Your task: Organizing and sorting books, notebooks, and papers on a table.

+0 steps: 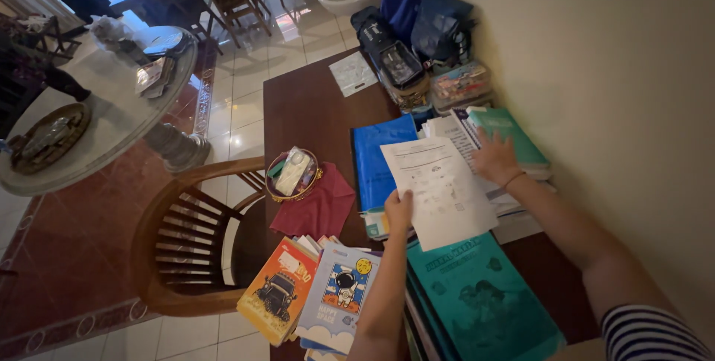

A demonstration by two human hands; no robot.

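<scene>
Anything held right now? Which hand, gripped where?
Left hand holds the printed white sheet by its lower-left edge. Right hand lies flat on the book stack, gripping nothing.

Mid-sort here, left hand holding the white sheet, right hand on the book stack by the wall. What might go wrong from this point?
1. The left hand pinches the white sheet at one edge only; it may bend or slip.
2. The orange book and the astronaut book overhang the table edge near the chair; a nudge from the left arm might tip them off.
3. The right hand presses on an uneven book stack, which may slide.
</scene>
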